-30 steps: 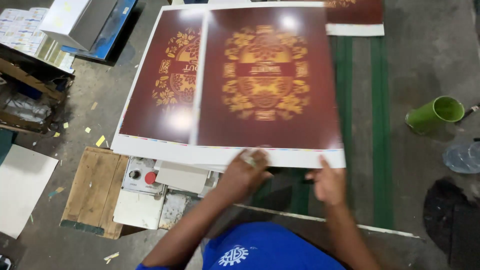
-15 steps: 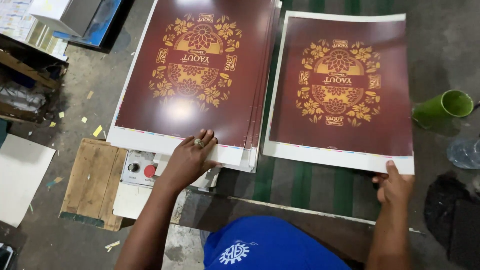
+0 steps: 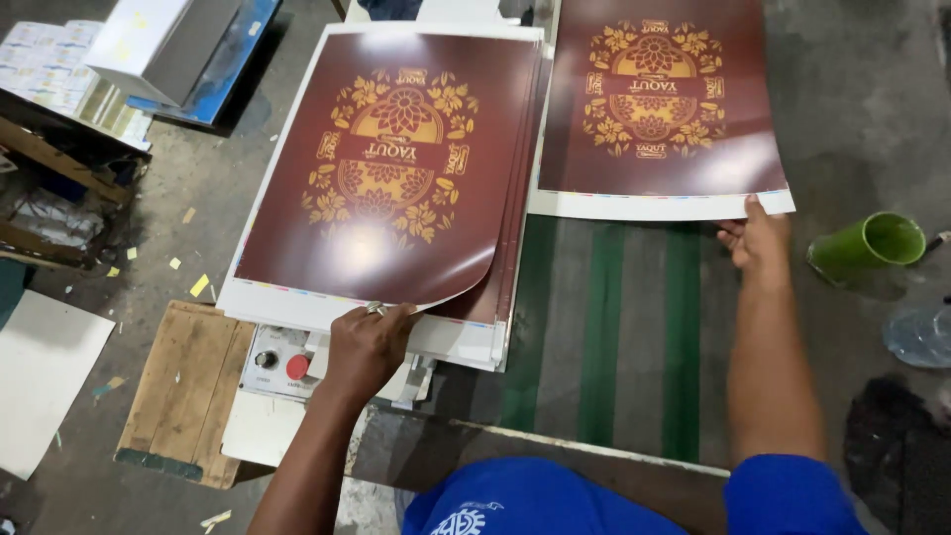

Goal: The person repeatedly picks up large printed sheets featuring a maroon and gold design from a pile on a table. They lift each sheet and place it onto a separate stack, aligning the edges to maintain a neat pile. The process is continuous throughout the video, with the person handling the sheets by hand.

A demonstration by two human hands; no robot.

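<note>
Right sheet point(image 3: 659, 109) slid farther away; right hand point(image 3: 755, 243) pinches its corner. Left hand point(image 3: 369, 342) lifts top sheet point(image 3: 381, 168) edge off stack point(image 3: 495, 327); curl risks creasing.

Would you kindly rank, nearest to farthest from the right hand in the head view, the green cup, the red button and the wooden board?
From the right hand:
1. Green plastic cup, just to its right.
2. Round red button, on the control box, lower left.
3. Flat wooden board, farther left.

The right hand point(image 3: 758, 241) has slid 1 printed sheet point(image 3: 659, 109) farther up the belt.
</note>
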